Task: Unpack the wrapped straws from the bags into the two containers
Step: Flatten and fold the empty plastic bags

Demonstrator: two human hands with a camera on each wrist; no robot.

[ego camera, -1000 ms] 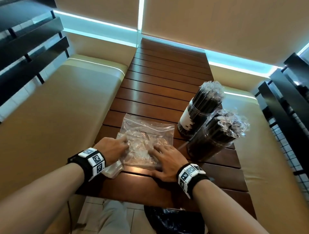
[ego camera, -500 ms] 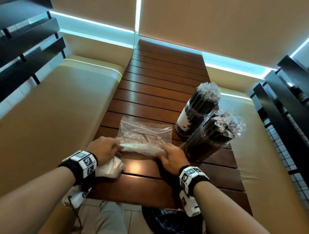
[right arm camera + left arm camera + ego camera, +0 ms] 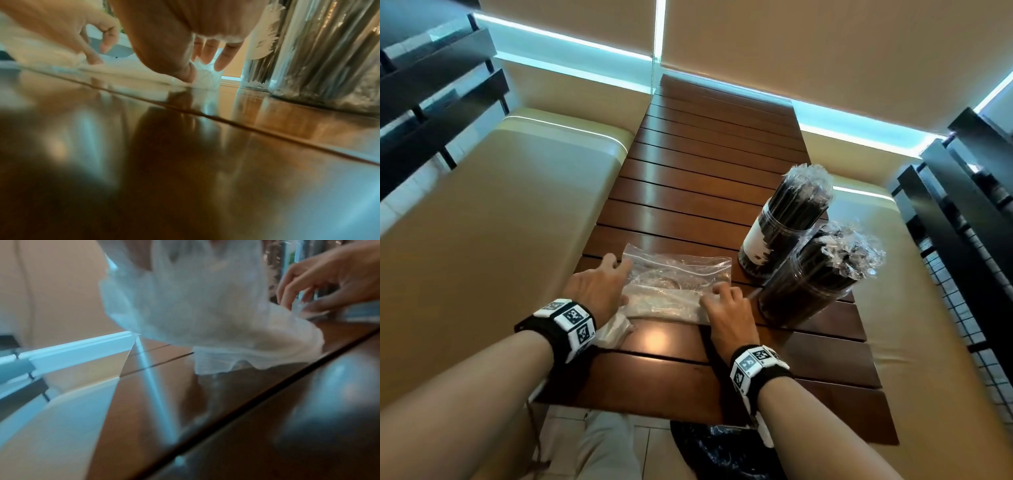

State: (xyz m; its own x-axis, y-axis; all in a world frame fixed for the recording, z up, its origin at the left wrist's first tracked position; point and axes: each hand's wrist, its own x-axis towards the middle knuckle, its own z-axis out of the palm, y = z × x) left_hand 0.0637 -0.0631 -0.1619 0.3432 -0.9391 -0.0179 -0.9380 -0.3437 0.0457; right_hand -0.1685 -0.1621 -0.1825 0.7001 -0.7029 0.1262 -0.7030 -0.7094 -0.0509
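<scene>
An empty clear plastic bag [image 3: 677, 274] lies flat on the slatted wooden tabletop [image 3: 709, 178], near its front edge and between both hands. The near edge of the bag is folded or rolled over into a thicker band.

Left hand [image 3: 599, 291]: positioned at the left edge of the bag, palm down, fingers extended toward the far left corner. The grip is spread, not pinching; fingers rest on or just at the bag edge. A second, crumpled, cloudy bag [image 3: 205, 305] sits under the wrist; in the left wrist view it fills the upper centre and rests on the tabletop.

Right hand [image 3: 726, 313]: positioned at the near right corner of the clear bag. The right wrist view shows the thumb [image 3: 185, 71] pressing the plastic against the tabletop with the remaining fingers [image 3: 222, 61] curled down behind it. The grip pinches the bag edge.

Two clear cylindrical containers stand upright to the right of the bag. The far container [image 3: 780, 236] carries a white label; the near container [image 3: 808, 287] stands just beside the right hand. Both are packed with dark wrapped straws [image 3: 804, 195] whose clear wrapper ends project above the rims. The containers touch or nearly touch.

Beige padded benches [image 3: 493, 219] flank the tabletop. Beige roller blinds [image 3: 825, 51] cover the far wall, with bright light at their lower edges. A dark bag [image 3: 719, 452] lies on the tiled floor under the front edge.
</scene>
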